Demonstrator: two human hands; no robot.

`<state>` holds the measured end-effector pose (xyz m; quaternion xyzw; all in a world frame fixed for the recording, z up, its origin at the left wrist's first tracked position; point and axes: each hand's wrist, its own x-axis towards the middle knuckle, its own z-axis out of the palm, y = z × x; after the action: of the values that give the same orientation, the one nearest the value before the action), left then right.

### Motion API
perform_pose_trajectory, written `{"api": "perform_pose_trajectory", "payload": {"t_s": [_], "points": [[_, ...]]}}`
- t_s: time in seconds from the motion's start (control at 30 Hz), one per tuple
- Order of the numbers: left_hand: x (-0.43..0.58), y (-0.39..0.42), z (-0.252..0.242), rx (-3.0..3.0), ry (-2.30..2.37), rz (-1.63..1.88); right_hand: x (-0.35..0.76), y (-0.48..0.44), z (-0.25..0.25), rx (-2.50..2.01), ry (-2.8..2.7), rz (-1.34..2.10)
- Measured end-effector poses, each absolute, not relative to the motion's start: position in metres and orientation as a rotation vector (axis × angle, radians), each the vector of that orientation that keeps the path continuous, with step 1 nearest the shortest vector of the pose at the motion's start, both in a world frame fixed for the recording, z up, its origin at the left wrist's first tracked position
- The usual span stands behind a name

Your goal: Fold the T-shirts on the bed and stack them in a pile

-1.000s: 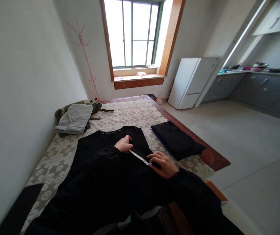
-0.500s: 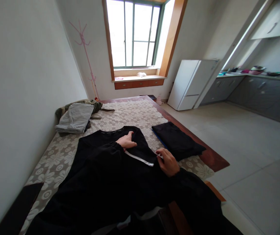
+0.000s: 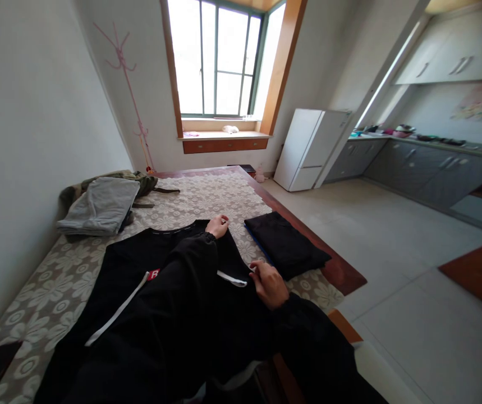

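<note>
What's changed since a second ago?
On the black shirt, the left hand moved forward from the right white strip to the shoulder; the right hand went from the strip's end to the outer edge. A red label now shows. The folded black clothes stayed put.

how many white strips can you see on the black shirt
2. One white strip slants down from the red label; the other lies beside the right hand. More may be hidden under the sleeves or in that hand.
</note>
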<state>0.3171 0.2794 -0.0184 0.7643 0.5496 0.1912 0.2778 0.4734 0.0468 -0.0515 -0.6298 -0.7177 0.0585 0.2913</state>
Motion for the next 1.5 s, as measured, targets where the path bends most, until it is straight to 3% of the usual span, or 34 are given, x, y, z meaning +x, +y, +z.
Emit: {"api": "perform_pose_trajectory", "payload": {"t_s": [0.47,1.03,1.33,1.5], "points": [[0.315,0.275,-0.019,2.03,1.492,0.559,0.473,0.046,-0.05,-1.707,-1.834,-0.056],[0.327,0.254,-0.011,2.155,1.552,0.559,0.473,0.046,-0.055,-1.804,-1.786,-0.065],[0.315,0.208,0.018,2.477,1.288,0.564,0.474,0.041,-0.04,-1.396,-2.013,-0.018],[0.3,0.163,0.002,2.611,1.144,0.521,0.468,0.041,-0.036,-1.222,-2.266,0.147]]}}
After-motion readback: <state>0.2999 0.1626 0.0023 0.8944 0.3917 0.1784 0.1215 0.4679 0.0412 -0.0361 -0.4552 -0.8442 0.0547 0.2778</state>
